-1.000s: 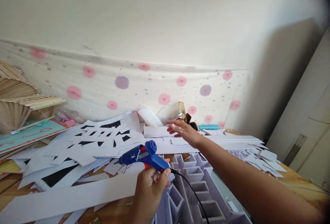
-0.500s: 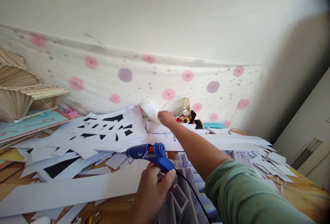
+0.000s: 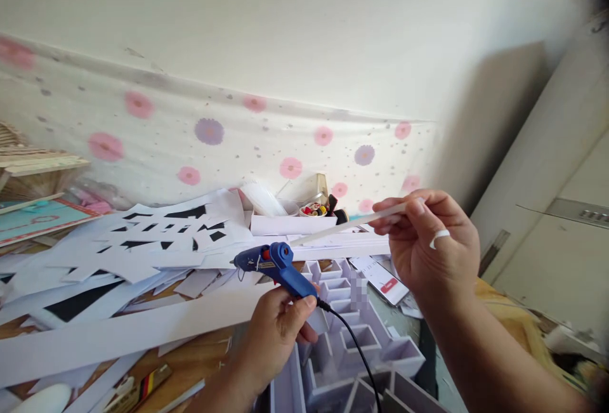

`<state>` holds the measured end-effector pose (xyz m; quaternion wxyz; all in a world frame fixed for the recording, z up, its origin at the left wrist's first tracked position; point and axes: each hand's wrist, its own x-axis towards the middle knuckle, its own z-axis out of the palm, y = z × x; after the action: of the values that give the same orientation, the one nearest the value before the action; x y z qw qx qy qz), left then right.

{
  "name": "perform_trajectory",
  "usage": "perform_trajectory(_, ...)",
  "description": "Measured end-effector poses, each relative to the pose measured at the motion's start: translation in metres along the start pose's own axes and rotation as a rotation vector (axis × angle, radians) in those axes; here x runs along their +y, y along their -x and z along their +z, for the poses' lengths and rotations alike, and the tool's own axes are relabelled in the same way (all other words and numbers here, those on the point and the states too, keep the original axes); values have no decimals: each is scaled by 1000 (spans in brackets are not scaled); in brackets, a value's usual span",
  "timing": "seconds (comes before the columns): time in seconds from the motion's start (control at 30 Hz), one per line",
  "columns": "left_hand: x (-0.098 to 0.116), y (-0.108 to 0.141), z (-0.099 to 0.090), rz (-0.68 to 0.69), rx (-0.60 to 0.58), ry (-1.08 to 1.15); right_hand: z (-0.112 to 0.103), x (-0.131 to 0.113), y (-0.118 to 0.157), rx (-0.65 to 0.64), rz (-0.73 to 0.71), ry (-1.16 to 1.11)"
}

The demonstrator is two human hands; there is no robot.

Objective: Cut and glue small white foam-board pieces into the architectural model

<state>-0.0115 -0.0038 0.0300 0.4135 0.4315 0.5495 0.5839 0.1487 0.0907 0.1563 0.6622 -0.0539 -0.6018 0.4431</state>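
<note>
A blue glue gun [image 3: 276, 267] is held by its handle in my left hand [image 3: 278, 330], its nozzle pointing left and a black cord hanging from the grip. My right hand [image 3: 431, 238] pinches one end of a long translucent glue stick [image 3: 349, 224] between thumb and fingers. The stick's other end reaches close to the back of the gun; whether it touches cannot be told. Below and right of the gun stand white open-topped compartments [image 3: 359, 343]. More translucent sticks [image 3: 263, 199] lie in a white box [image 3: 271, 225] near the wall.
Cut white sheets [image 3: 143, 235] with black gaps cover the left side. A long white strip [image 3: 128, 327] lies in front. A phone [image 3: 380, 280] rests right of the compartments. A cutter [image 3: 143, 391] is at the lower left, and wooden fans [image 3: 42, 169] stand at the far left.
My right hand has come back from the box of sticks with a glue stick and is now at the right. The view has shifted rightward, and my left hand still holds the gun.
</note>
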Motion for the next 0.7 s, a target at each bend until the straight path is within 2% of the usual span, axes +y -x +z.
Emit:
perform_trajectory(0.1, 7, 12, 12, -9, -63, 2, -11, -16, 21, 49, 46, -27)
perform_trajectory(0.27, 29, 36, 39, -35, -140, -40, -36, -46, 33, 83, 46, 12)
perform_trajectory(0.33, 36, 45, 49, -51, -166, -68, -47, -61, 43, 96, -35, 36)
perform_trajectory(0.4, 42, 50, 58, -69, -181, -100, -59, -75, 57, 70, -176, 103)
perform_trajectory(0.53, 45, 56, 75, -108, -201, -182, -80, -94, 83, -101, -420, 298)
perform_trajectory(0.6, 44, 58, 82, -120, -202, -233, -88, -98, 87, -107, -414, 294)
perform_trajectory(0.7, 42, 61, 91, -115, -189, -306, -98, -98, 82, -26, -282, 145)
